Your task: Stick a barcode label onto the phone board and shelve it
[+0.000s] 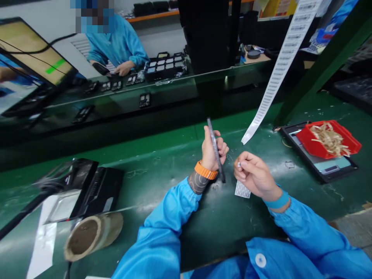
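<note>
My left hand [213, 149], with an orange watch band at the wrist, is closed around a thin dark slab [215, 149] that looks like a phone. It is tilted and seen edge-on, so its faces are mostly hidden. To its right, my right hand [254, 174] is pinching a tiny white sticker [239, 164] between thumb and fingertip. Below those fingers shows a small printed sticker sheet [242, 190]; whether the hand also holds it or it lies on the bench, I cannot tell. A long strip of barcode labels [274, 77] hangs down just beyond both hands.
On the right, a red tray [353, 143] of pale curled strips rests on a dark flat device [334, 170]. A cardboard tube [114, 228] and a black device [109, 188] are at left. Across a raised ledge, a co-worker [116, 46] handles parts near a monitor [35, 50].
</note>
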Available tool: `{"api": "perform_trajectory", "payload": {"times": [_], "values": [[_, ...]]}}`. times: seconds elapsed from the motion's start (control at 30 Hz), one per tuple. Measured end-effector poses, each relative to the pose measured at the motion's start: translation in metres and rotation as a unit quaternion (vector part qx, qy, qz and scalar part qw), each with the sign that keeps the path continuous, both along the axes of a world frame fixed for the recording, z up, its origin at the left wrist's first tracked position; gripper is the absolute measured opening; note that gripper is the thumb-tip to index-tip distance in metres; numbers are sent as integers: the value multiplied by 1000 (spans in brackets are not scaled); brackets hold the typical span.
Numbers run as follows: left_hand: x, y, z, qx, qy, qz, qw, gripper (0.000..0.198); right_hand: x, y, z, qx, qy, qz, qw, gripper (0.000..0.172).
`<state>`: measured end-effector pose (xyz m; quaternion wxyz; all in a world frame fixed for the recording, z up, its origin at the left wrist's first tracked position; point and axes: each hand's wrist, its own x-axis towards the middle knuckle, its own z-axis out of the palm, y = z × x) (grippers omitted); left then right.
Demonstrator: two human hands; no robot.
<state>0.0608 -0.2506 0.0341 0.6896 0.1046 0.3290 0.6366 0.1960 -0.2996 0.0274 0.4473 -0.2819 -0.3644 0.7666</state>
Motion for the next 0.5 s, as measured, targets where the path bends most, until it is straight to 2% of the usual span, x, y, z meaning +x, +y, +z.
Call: {"api": "perform_trajectory", "payload": {"times": [0.07, 0.17, 0.33, 0.5], "values": [[0, -3, -5, 60, -77, 0, 995, 48, -11, -9, 0, -3, -6, 25, 1000, 36], [-3, -6, -7, 106, -130, -46, 985, 54, -22, -19, 2, 24, -76, 28, 996, 34], [-6, -6, 4, 113, -82, -61, 988, 49, -29, -23, 12, 79, -194, 13, 978, 31], [-5, -6, 9, 112, -62, -70, 989, 49, -32, -24, 17, 110, -221, 10, 969, 27]]}}
